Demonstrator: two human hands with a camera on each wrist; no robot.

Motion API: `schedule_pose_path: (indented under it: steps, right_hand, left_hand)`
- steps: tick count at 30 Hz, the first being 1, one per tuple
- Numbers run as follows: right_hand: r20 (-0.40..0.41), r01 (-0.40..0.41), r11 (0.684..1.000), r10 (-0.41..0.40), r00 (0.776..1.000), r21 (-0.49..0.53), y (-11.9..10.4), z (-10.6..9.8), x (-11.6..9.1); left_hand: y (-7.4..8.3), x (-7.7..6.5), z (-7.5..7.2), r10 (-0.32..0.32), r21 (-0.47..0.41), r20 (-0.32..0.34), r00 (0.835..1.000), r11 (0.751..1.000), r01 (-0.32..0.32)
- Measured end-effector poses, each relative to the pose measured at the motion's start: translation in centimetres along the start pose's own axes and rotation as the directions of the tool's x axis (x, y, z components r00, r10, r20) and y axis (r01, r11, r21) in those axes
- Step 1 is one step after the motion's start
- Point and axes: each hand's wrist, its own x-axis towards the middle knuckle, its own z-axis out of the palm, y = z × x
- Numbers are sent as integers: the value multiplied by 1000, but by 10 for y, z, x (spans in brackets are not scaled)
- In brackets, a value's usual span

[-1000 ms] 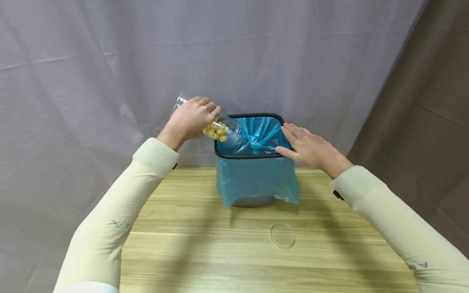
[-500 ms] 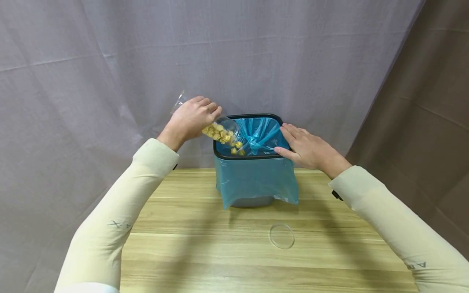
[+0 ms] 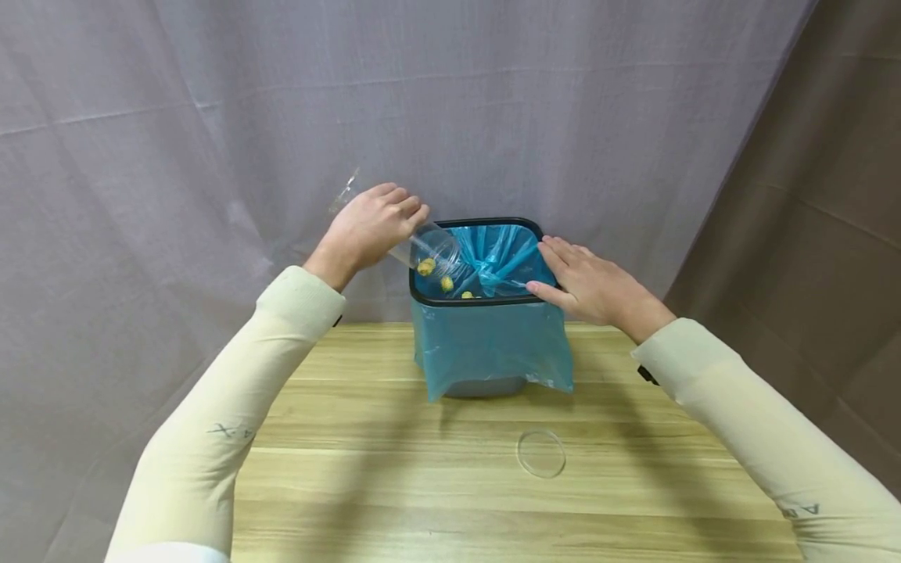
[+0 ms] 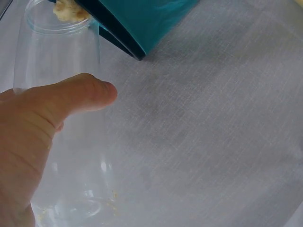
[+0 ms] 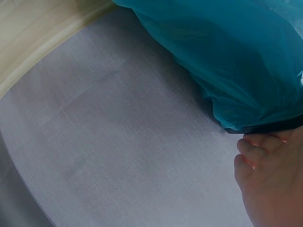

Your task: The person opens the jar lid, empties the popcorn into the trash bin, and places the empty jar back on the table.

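My left hand (image 3: 369,227) grips a clear plastic jar (image 3: 438,241), tilted mouth-down over the left side of the bin. A piece of popcorn (image 3: 426,267) is near its mouth, and a few more pieces are dropping into the bin. In the left wrist view the jar (image 4: 71,156) is nearly bare inside, with popcorn (image 4: 70,10) at its mouth and crumbs at its base. The bin's black rim (image 3: 486,301) holds a blue bag (image 3: 493,348), knotted inside. My right hand (image 3: 594,283) rests on the right rim with straight fingers; the right wrist view shows it (image 5: 274,170) beside the bag.
A thin clear ring-shaped thing (image 3: 541,453), perhaps a lid, lies on the wooden table (image 3: 394,485) in front of the bin. Grey cloth (image 3: 450,109) hangs close behind the bin, and a brown cloth (image 3: 809,258) hangs at the right.
Popcorn has slid down and out of the jar into the bin, leaving only a few pieces in sight. The jar's base has risen slightly. My right hand has stayed on the rim.
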Motion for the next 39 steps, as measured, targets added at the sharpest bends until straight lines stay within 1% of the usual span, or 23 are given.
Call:
schedule_pose_path:
  steps: [7,12,15,18,21,23,25,27,28,30,32,35,37,39]
  right_hand:
    - [6,-11,1000,11,1000,10,1,-2,-2]
    - [9,-14,1000,14,1000,14,2,-2,-2]
    - [11,-8,1000,8,1000,15,2,-1,-2]
    - [14,-7,1000,7,1000,13,3,-2,-2]
    - [14,-11,1000,10,1000,12,3,-2,-2]
    - [11,-10,1000,10,1000,13,3,-2,-2]
    - [9,-7,1000,7,1000,13,3,-2,-2]
    - [7,-4,1000,4,1000,13,3,-2,-2]
    - [6,-3,1000,3,1000,13,3,-2,-2]
    - [4,-3,1000,3,1000,9,3,-2,-2]
    - [2,-3,1000,3,1000,7,3,-2,-2]
    - [-2,-2,1000,2,1000,4,3,-2,-2]
    - [-2,-1,1000,1,1000,5,3,-2,-2]
    - [-3,0,1000,1,1000,9,3,-2,-2]
  left_hand:
    - [4,2,0,-1,18,-18,1000,1000,2]
    - [9,1,1,-44,-11,-12,999,999,44]
    - [11,-1,2,-73,-59,-19,997,996,71]
    - [12,-2,2,-77,-61,-37,996,995,75]
    - [12,-1,1,-88,-39,-46,995,996,86]
    - [12,-1,1,-117,-71,-38,992,991,114]
    - [11,-3,1,-153,-139,-13,988,979,150]
    - [11,-5,2,-199,-238,19,980,951,198]
    - [10,-6,3,-222,-291,37,974,930,223]
    - [10,-9,4,-271,-390,81,959,877,281]
    - [8,-13,5,-320,-481,125,939,808,340]
    - [7,-20,8,-385,-593,177,906,693,410]
    - [6,-26,12,-419,-650,192,887,623,435]
    - [7,-31,16,-448,-694,191,874,568,443]
